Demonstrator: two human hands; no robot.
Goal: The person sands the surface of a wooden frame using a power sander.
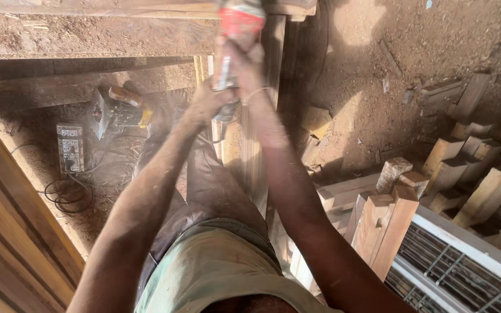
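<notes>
Both arms outstretched, hands [230, 72] clenched close together

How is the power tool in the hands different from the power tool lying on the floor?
The red power tool is gripped by the left hand and right hand above a plank; the floor tool lies untouched in sawdust beside a socket strip. The floor tool looks grey and yellow.

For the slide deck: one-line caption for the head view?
Both hands, left hand and right hand, grip a red power tool against an upright wooden plank amid sawdust.
</notes>
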